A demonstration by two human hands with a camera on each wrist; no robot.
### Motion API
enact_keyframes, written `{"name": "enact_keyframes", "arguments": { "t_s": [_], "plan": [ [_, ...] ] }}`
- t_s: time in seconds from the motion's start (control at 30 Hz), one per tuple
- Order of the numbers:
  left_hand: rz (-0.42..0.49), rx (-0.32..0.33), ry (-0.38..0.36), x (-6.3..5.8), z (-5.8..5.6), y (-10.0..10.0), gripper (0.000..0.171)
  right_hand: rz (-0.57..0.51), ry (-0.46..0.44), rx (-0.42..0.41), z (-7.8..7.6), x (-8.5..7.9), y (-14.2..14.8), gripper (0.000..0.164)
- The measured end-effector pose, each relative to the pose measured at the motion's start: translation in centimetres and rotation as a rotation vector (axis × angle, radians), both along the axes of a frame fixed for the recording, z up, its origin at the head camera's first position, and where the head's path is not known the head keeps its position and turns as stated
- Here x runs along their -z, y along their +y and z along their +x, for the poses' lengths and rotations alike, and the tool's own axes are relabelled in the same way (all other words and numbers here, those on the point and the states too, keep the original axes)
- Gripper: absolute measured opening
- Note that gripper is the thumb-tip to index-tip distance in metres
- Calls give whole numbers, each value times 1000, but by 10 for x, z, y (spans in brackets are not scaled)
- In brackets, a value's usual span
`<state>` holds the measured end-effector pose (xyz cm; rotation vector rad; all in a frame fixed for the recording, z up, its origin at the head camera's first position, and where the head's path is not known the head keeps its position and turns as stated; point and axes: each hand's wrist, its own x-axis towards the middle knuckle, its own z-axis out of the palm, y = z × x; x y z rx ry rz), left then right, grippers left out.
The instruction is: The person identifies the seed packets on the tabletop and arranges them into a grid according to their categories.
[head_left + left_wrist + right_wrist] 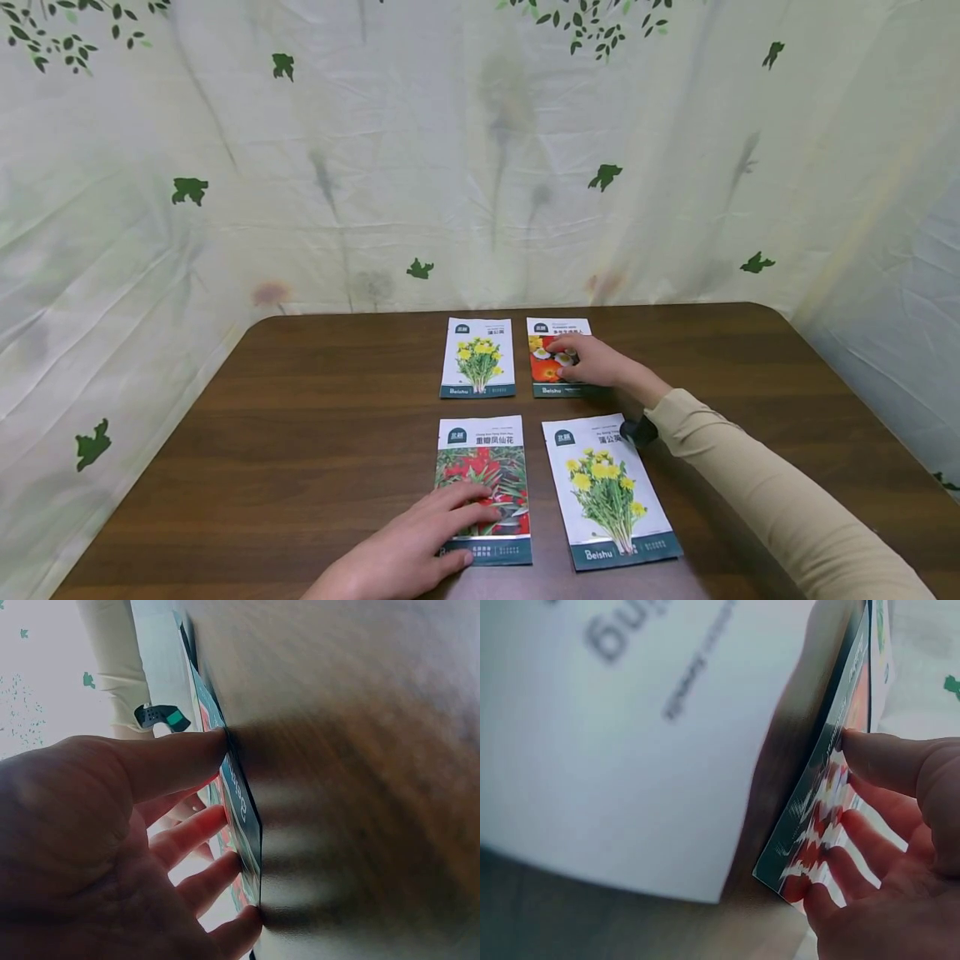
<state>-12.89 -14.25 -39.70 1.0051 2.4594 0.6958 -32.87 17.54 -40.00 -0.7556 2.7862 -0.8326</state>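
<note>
Four seed packets would be several; they lie face up in two rows. My left hand [408, 542] rests on the near left packet with red flowers [512, 487], its fingers spread over the picture and the thumb at the lower edge. In the left wrist view the fingertips touch that flat packet [240, 802]. My right hand [603, 364] reaches to the far right packet with orange and red flowers [546, 372], fingertips and thumb on its face. The right wrist view shows them spread along the packet [791, 844], which lies flat.
A yellow-flowered packet [477, 357] lies at the far left of the group. Another yellow-flowered packet [609, 496] lies slightly turned at the near right, beside the right sleeve [772, 492]. The brown wooden table [300, 450] meets a leaf-printed curtain [450, 167] behind.
</note>
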Motion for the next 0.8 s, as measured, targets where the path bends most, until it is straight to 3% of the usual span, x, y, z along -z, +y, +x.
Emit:
{"name": "enact_keyframes", "arguments": {
  "t_s": [0.8],
  "plan": [
    [-37,18,39,2,0,1,44,3,19,20,2,3,-1,42]
  ]
}}
